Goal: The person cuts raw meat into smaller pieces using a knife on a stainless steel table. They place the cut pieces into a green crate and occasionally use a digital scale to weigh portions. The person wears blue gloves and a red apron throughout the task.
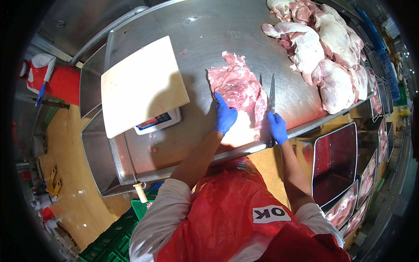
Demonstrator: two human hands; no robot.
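A slab of raw pink meat (241,83) with a pale fatty part lies spread on the steel table (205,39) in front of me. My left hand (225,116), in a blue glove, holds the meat's near left edge, one finger stretched along it. On the meat's right side, my blue-gloved right hand (278,127) is closed around the dark handle of a knife (272,91). Its narrow blade points away from me, low over the steel and next to the meat. Part of the handle shows below the hand.
Large skin-covered meat pieces (336,39) are heaped at the far right. A white cutting board (139,83) rests tilted over a white tub (163,122) at left. Steel bins (335,161) stand right, green crates (109,238) lower left. Another person (52,81) stands far left.
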